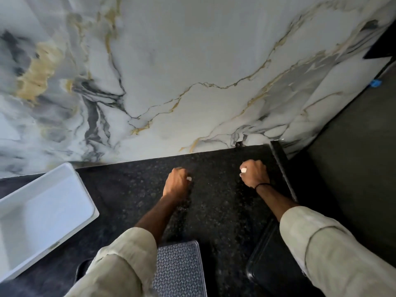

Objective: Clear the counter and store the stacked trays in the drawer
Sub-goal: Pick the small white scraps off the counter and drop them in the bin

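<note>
Fingers of the left hand (176, 182) and the right hand (254, 173) are curled into fists, each pinching a small white object too small to identify. Both hover over the bare far part of the dark speckled table (218, 189), close to the marble wall (192, 71). Near edge: patterned tray (179, 269), black tray (270, 264). Left: white tub (42, 211). The table's right edge lies just beyond the right hand.

Both arms reach toward 12 o'clock. The left hand (177, 181) and the right hand (254, 173) are curled into fists, side by side.
</note>
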